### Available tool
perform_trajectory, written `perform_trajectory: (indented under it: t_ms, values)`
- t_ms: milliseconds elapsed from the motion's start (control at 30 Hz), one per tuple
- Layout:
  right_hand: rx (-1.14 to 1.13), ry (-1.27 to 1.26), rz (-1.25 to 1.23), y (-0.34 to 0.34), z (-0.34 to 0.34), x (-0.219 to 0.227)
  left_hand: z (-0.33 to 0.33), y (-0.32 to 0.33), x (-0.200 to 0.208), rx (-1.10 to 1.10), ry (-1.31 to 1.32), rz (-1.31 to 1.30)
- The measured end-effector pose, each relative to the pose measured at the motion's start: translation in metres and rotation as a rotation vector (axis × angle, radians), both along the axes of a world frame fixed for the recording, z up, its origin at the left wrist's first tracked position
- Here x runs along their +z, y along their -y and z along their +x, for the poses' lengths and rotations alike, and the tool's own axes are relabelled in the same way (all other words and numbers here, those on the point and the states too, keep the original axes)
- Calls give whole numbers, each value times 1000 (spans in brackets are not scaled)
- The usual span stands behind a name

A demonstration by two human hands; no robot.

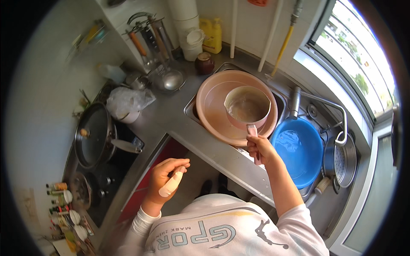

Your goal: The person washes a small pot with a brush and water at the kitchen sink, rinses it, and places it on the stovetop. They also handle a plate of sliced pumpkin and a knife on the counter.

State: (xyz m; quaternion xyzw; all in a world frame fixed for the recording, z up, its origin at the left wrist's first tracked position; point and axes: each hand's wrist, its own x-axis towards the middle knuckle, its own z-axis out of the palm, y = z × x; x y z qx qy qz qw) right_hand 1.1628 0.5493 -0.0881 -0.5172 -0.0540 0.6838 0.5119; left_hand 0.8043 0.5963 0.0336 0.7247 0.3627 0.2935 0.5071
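Observation:
My right hand (261,148) is closed round the pink handle of a small saucepan (247,104). The pan has a pouring lip, and its pale inside looks wet. It is over a large, pinkish-orange plastic basin (209,96) set in the sink; whether the two touch I cannot tell. In front of the counter edge hangs my left hand (168,177), its fingers loosely bent and no object visible in it. A bright pale patch lies along its thumb side.
Right of the basin stands a blue tub (299,158) holding water, below the faucet (294,102). A metal strainer (345,160) and a brush (323,185) lie farther right. On the left are a lidded frying pan (96,134), a plastic bag (126,100) and a ladle (173,80).

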Motion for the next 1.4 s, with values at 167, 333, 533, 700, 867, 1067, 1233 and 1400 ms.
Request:
perform_trajectory:
  t_ms: [167,333,533,700,867,1067,1233,1400]
  values:
    - [1,23,31,-26,-16,-1,1,7,-12,54,79,-29]
    - [0,196,4,-12,7,3,-3,11,-10,76,123,-48]
    - [14,-80,-4,-17,-10,1,-4,15,-7,36,34,79]
    - [-19,-69,8,-2,8,-3,1,10,10,-24,-56,79]
    - [13,-166,58,1,-11,9,-4,7,-7,-3,49,-32]
    - [-40,-106,76,1,-7,5,-8,7,-5,4,77,-51]
    - [-43,-59,109,2,-20,16,-9,6,-11,19,133,-175]
    - [-126,-66,136,-9,-2,12,6,1,-3,-64,21,10]
